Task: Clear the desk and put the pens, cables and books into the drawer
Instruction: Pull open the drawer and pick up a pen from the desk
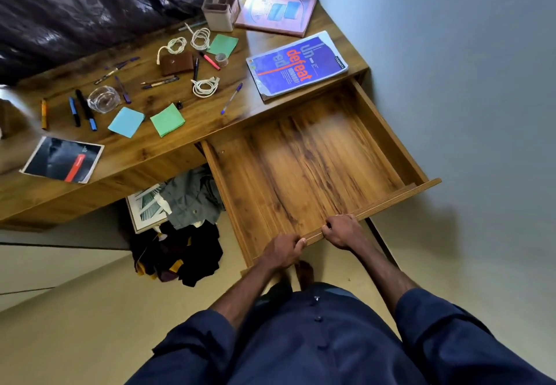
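The wooden drawer (304,156) stands pulled out of the desk (156,150), with nothing inside. My left hand (282,249) and my right hand (341,231) both grip its front edge (400,193). On the desk lie a blue book (296,64), a pink book (275,11) and a black booklet (63,159). Three white coiled cables sit there: one (204,85) near the middle, two (200,37) (173,46) farther back. Several pens are scattered, among them a blue-capped pen (231,97), a pink marker (209,60) and dark markers (84,109).
Blue (126,121) and green (167,120) sticky pads, a third green pad (222,44), a glass dish (103,99), a brown pouch (177,64) and a beige organiser (221,8) are on the desk. Clothes (186,234) lie heaped under it. A wall stands at the right.
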Motion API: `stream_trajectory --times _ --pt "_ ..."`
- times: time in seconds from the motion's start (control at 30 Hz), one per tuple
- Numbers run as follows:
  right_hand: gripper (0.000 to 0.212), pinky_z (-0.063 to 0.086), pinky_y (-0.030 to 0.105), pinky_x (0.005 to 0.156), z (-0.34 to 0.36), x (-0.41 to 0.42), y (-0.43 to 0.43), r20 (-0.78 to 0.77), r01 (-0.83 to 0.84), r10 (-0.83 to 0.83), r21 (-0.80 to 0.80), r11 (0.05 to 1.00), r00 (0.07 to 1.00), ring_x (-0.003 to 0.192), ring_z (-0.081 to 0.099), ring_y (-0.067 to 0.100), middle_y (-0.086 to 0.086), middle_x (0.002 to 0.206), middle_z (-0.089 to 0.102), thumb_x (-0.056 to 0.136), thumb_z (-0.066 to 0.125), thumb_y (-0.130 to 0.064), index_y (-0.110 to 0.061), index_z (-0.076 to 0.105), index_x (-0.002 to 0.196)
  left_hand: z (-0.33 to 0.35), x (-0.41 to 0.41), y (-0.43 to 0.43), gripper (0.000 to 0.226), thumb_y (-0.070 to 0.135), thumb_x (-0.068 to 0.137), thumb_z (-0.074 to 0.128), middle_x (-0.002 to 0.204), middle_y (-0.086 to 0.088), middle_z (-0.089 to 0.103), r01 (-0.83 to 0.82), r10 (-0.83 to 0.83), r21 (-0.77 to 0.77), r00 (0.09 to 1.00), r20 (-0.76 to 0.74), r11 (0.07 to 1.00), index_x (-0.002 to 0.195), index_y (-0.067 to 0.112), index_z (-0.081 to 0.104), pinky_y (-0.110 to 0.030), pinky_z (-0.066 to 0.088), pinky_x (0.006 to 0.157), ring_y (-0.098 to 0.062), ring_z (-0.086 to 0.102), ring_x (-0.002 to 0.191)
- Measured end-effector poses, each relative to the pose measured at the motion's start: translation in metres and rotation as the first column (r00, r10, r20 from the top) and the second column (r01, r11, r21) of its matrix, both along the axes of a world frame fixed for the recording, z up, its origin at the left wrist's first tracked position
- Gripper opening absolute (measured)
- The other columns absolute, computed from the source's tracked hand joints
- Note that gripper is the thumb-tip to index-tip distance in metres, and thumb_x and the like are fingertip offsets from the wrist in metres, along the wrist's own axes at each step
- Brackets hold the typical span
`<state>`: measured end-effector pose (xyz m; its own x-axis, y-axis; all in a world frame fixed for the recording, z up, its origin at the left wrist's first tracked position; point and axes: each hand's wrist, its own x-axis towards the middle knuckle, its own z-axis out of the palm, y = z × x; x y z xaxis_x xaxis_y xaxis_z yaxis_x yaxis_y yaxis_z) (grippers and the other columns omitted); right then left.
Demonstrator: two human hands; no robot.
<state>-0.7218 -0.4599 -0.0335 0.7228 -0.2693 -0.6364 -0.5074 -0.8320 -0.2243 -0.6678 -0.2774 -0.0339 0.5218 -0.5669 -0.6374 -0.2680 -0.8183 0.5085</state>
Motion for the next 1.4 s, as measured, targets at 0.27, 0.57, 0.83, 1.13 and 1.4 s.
stream_trajectory --times 0.27,0.57,0.83,1.13,1.4 --pt "0.034 0.039 0.044 0.109 0.004 0.016 0.015 -0.085 0.053 -0.054 -0.020 0.998 0.995 0.108 0.062 0.027 0.012 0.112 0.069 0.099 0.044 -0.031 -0.009 0.068 0.110 0.009 0.001 0.018 0.037 0.032 0.109 0.037 0.106 -0.012 0.068 -0.035 0.035 0.022 0.999 -0.034 0.999 0.114 0.011 0.066 -0.039 0.050 0.089 -0.026 0.064 0.098" --pt "0.030 0.056 0.041 0.092 0.014 0.050 0.094 0.148 0.141 -0.172 0.199 0.970 0.974 0.101 0.069 0.031 0.016 0.109 0.074 0.094 0.055 -0.022 -0.006 0.073 0.112 0.027 0.043 0.069 0.031 0.024 0.106 0.044 0.110 -0.009 0.072 -0.240 0.278 -0.223 0.948 0.156 0.945 0.116 0.009 0.069 -0.036 0.055 0.087 -0.022 0.067 0.099" --pt "0.026 0.053 0.036 0.096 0.019 0.119 0.185 0.310 0.237 -0.301 0.229 0.944 0.902 0.106 0.069 0.026 0.011 0.112 0.075 0.093 0.057 -0.018 -0.007 0.075 0.110 0.026 0.113 0.157 0.026 0.015 0.101 0.047 0.110 -0.007 0.073 -0.275 0.363 -0.353 0.907 0.214 0.894 0.112 0.009 0.071 -0.035 0.054 0.086 -0.022 0.067 0.100" --pt "0.019 0.052 0.036 0.071 0.035 0.197 0.293 0.357 0.205 -0.285 0.247 0.947 0.889 0.079 0.069 0.028 0.017 0.088 0.074 0.089 0.057 -0.009 -0.004 0.076 0.089 0.036 0.205 0.272 0.026 0.004 0.099 0.049 0.110 -0.012 0.075 -0.364 0.466 -0.369 0.853 0.238 0.855 0.110 0.002 0.073 -0.033 0.052 0.090 -0.026 0.069 0.102" --pt "0.018 0.055 0.038 0.074 0.065 0.262 0.309 0.469 0.097 -0.229 0.289 0.952 0.853 0.082 0.069 0.022 0.006 0.088 0.074 0.094 0.059 -0.012 -0.004 0.075 0.089 0.057 0.268 0.300 0.025 0.010 0.100 0.049 0.110 -0.007 0.075 -0.407 0.536 -0.417 0.803 0.262 0.813 0.109 0.007 0.072 -0.030 0.053 0.087 -0.022 0.069 0.103"
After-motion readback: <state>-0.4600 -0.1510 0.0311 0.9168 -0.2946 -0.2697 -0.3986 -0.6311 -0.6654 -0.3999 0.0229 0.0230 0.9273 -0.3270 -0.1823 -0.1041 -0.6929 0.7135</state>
